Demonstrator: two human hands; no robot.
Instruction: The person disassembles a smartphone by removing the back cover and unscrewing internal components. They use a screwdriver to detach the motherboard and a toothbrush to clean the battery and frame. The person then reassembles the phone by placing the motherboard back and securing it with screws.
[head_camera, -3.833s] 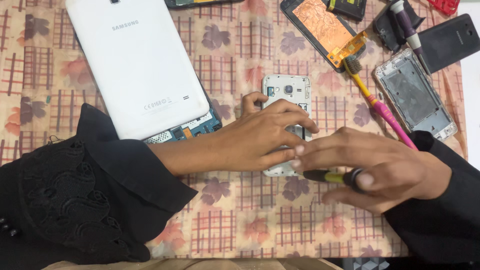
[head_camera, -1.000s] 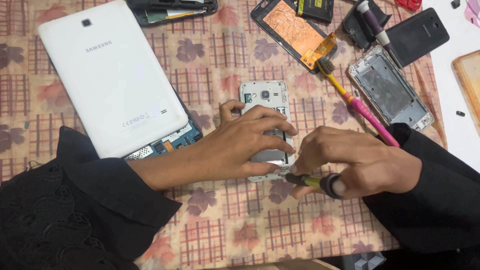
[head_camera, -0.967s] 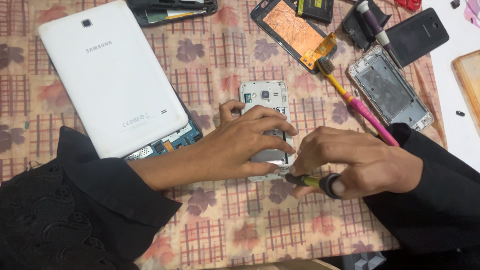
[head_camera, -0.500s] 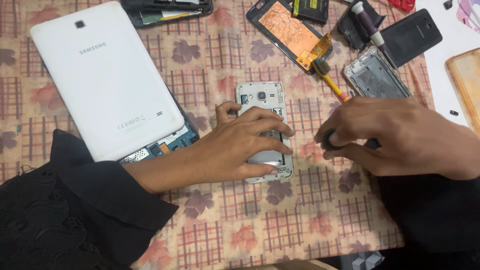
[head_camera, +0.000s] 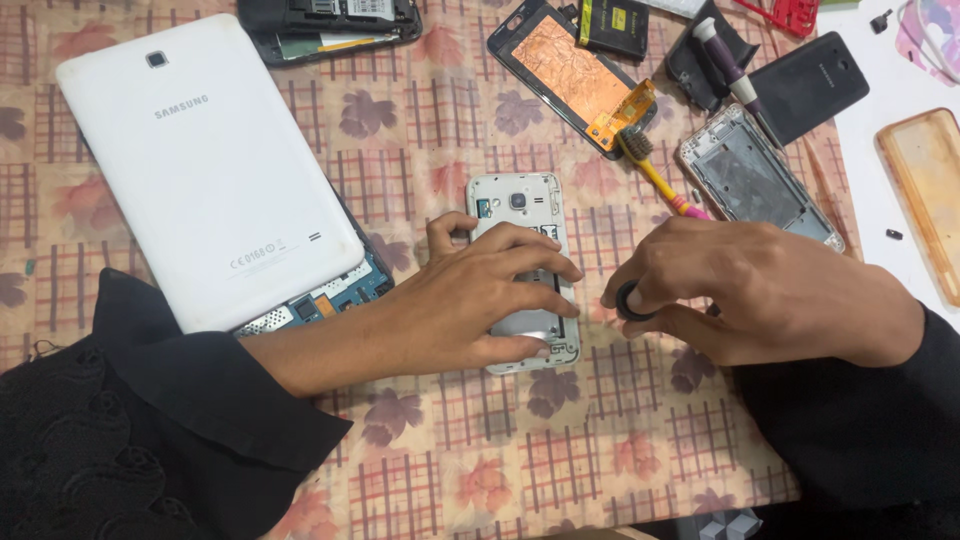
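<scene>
Left hand (head_camera: 470, 305) spread flat, fingers pressing down on opened white phone (head_camera: 522, 265) near middle of patterned tablecloth (head_camera: 480, 470), forearm reaching in from left edge. Right hand (head_camera: 755, 290) curled closed around black-capped screwdriver (head_camera: 630, 300), just beside phone's right side.

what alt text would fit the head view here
Seen from above, a left hand presses an opened white phone flat on a patterned cloth while the right hand grips a black tool handle beside it. A white tablet and loose phone parts lie around.
</scene>
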